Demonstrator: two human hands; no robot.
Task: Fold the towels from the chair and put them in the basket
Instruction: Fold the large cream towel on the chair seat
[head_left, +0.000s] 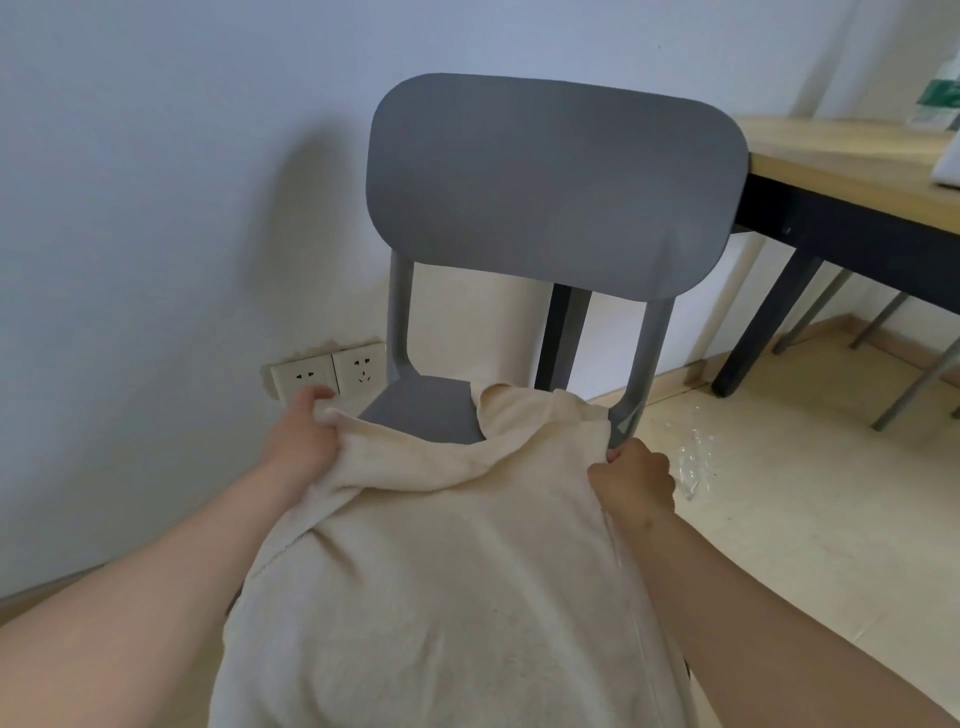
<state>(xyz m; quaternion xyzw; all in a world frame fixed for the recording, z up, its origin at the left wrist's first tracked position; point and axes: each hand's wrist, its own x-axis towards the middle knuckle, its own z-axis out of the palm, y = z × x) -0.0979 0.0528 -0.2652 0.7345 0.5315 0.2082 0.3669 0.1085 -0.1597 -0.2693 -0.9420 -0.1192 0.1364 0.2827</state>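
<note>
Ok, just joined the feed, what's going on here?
A person holds a cream towel with both hands over the seat of a grey chair. The left hand grips its far left corner and the right hand grips its right edge. The towel is spread out, not yet folded, and drapes toward the camera. No basket is in view.

The chair back stood upright straight ahead and closed off the way forward above the seat. Only the gap beneath it, between its two posts, lay open. The towel covered most of the seat, leaving a bare patch at the rear left. The wall and its sockets stood close by the left hand. Beside the right hand the floor lay open except for some crumpled plastic wrap. The tabletop and its legs stood farther right.
</note>
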